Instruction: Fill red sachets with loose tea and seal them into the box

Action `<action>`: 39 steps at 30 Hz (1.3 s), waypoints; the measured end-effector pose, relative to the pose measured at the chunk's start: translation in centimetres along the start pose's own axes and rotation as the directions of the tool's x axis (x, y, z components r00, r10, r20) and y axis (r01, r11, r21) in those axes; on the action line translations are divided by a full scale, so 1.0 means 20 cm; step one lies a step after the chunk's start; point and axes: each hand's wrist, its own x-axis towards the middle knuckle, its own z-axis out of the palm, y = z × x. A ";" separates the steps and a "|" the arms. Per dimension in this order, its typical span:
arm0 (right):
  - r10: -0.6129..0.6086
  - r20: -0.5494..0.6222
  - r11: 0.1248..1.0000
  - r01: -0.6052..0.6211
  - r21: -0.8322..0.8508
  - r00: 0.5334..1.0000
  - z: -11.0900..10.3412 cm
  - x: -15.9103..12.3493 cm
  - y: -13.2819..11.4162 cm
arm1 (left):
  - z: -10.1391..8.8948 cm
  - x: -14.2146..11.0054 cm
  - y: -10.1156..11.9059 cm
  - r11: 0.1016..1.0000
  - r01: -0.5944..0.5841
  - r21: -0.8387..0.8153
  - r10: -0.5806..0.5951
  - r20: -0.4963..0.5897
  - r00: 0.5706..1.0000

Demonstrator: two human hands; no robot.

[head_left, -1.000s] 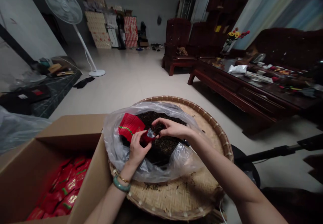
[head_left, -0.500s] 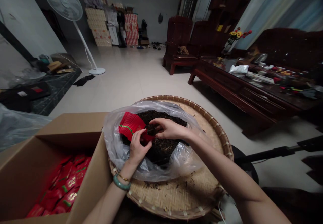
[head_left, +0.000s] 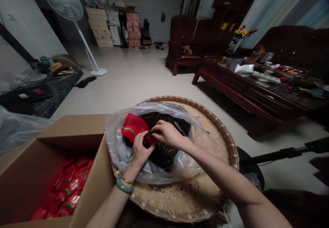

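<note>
My left hand (head_left: 141,151) is closed on a small red packet (head_left: 149,141), holding its mouth apart. The fingertips of my right hand (head_left: 166,133) are pinched at that mouth on a few dark dried tea leaves (head_left: 168,117); the fingers partly hide them. Beside my left hand a fanned stack of red packets (head_left: 130,125) with a green stripe lies on the loose tea. A clear plastic bag (head_left: 114,146), rolled open, holds the tea. Right of centre in it lies a slim dark, shiny tool (head_left: 180,128), its kind unclear. Under the bag is a round woven bamboo tray (head_left: 185,204).
An open cardboard box (head_left: 94,183) with many red packets (head_left: 73,183) stands against the tray's left side. A black pole (head_left: 277,155) juts in from the right. Beyond are a white fan (head_left: 99,72) and a dark wooden table (head_left: 239,94).
My right hand has moved slightly left and down to the packet's mouth, its fingers drawn together. The slim dark tool behind it has come into sight. My left hand stays on the packet.
</note>
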 end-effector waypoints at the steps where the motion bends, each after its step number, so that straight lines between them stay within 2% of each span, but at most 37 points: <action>1: 0.026 -0.011 0.999 -0.026 -0.020 1.000 0.00 0.00 0.01 | 0.00 0.00 0.00 1.000 0.002 -0.001 -0.002 0.001 1.000; 5: 0.097 -0.026 0.991 -0.099 -0.091 0.995 0.00 0.00 0.01 | -0.01 0.01 0.01 1.000 0.005 -0.018 -0.005 0.010 1.000; 10: -0.050 0.027 0.996 0.052 -0.075 0.998 0.00 -0.04 -0.02 | -0.01 0.01 0.01 0.999 -0.012 -0.036 0.013 0.025 1.000; 14: 0.022 0.051 0.993 -0.016 -0.115 0.998 0.00 -0.05 -0.02 | -0.01 0.00 0.00 0.999 -0.017 -0.033 0.018 0.021 1.000; 18: 0.050 0.004 0.999 -0.050 -0.005 0.999 0.00 -0.05 0.02 | -0.01 0.00 0.00 0.998 -0.031 -0.046 0.033 0.035 0.999; 22: 0.054 0.012 0.990 -0.055 0.133 0.998 0.04 -0.05 0.06 | -0.01 -0.01 0.01 0.998 -0.057 -0.007 0.057 0.029 0.998; 27: 0.124 -0.093 0.946 -0.089 0.313 0.988 0.06 -0.04 0.05 | -0.01 -0.02 0.03 0.988 -0.144 0.053 0.142 0.033 0.989; 29: 0.098 -0.112 0.955 -0.062 0.290 0.989 0.06 -0.05 0.03 | -0.02 -0.02 0.04 0.986 -0.154 0.059 0.152 0.038 0.988; 35: -0.001 -0.059 0.993 0.008 0.120 0.998 0.09 -0.07 0.04 | -0.03 -0.01 0.07 0.993 -0.115 0.034 0.114 0.010 0.993; 39: -0.079 -0.075 0.997 0.079 -0.004 0.994 0.13 -0.08 0.06 | -0.04 -0.01 0.06 0.988 -0.151 -0.008 0.150 -0.086 0.985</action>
